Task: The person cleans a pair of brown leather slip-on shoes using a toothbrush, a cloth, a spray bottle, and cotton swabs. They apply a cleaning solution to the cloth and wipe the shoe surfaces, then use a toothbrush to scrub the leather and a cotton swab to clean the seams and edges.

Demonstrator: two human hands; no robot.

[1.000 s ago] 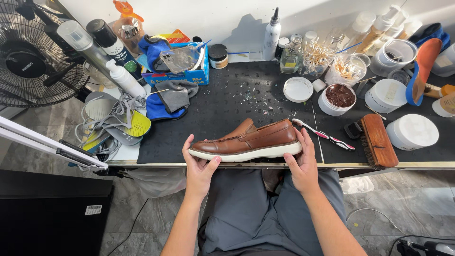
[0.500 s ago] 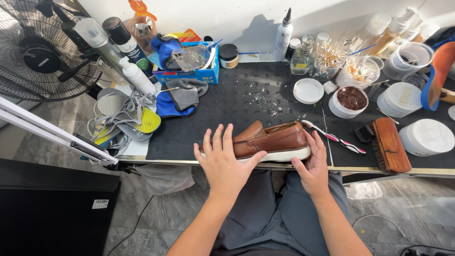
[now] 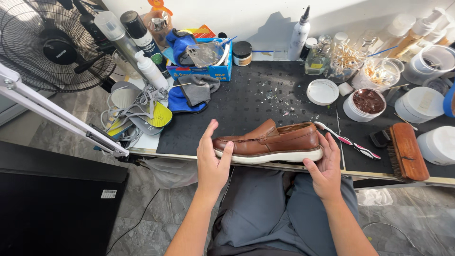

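That brown shoe (image 3: pixel 270 140) looks like smooth leather with a soft sheen, white rubbery sole underneath. The mat (image 3: pixel 265 102) on the table is matt black and finely textured. Brush (image 3: pixel 404 150) has a polished wooden back, and the tubs (image 3: pixel 421 102) are glossy white plastic.

A shoe-care workshop: bench crowded with polish tub (image 3: pixel 368 103), brush (image 3: pixel 405 151), bottles.
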